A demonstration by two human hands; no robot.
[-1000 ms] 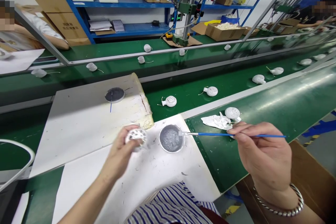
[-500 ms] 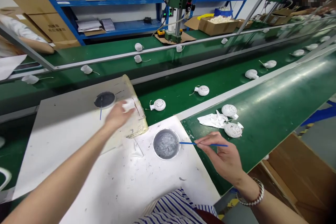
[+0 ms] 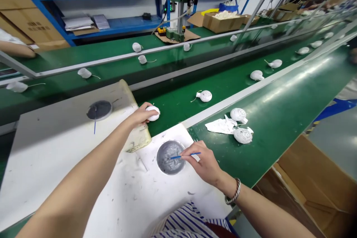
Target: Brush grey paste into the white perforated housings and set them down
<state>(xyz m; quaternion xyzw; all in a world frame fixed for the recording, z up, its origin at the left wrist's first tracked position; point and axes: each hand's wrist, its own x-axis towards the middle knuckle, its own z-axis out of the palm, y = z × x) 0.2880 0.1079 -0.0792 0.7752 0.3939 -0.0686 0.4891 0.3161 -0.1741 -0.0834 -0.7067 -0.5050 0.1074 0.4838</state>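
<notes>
My left hand (image 3: 141, 114) is closed around a white egg-shaped piece (image 3: 154, 113) at the edge of the green conveyor belt (image 3: 178, 98). Pinched between the fingers of my right hand (image 3: 205, 161) is a thin blue brush (image 3: 175, 157), its tip down in a round dish (image 3: 158, 164) of grey paint-like liquid. That dish stands on a white, grey-stained board (image 3: 131, 193) in front of me. Farther along the belt lies another white perforated piece (image 3: 205, 96) with a short neck and a string.
On the green side table, two white perforated pieces (image 3: 242, 135) lie beside a crumpled white cloth (image 3: 220, 125). A second grey dish (image 3: 103, 110) with a blue stick is at the left. An open cardboard box (image 3: 320, 171) stands low at the right.
My left hand has reached right and grasped the white piece on the belt. My right hand has moved left, bringing the brush farther into the dish. The view has shifted slightly.
</notes>
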